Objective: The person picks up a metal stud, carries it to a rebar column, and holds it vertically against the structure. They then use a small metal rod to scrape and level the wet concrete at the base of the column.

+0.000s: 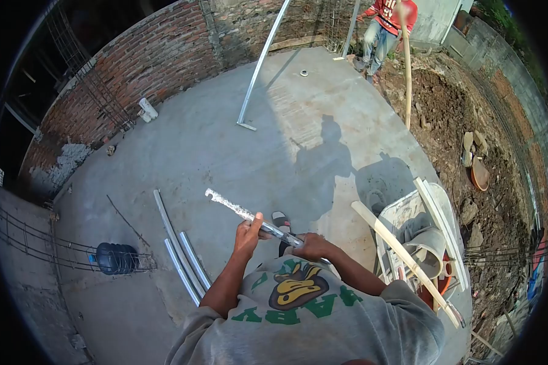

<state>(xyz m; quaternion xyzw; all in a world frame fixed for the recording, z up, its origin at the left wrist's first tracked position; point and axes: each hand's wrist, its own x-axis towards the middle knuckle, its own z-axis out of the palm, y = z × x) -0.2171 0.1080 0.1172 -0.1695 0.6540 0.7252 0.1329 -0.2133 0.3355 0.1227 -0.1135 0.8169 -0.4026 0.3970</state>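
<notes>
Here both hands, left [248, 234] and right [312, 246], wrap their fingers around a metal bar [243, 213], steadying it level above the slab [225, 140].

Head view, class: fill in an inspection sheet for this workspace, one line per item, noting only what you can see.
Surface: bare concrete slab, sunlit, with shadows.
Job's things: metal strip, held in both hands over the slab.
Clutter: metal channels lying flat; blue water jug; wheelbarrow with a wooden handle across it.
Grips: left hand and right hand both closed on the strip.
Cables: nothing seen.
Surroundings: brick wall; dug soil; another person standing far off.
</notes>
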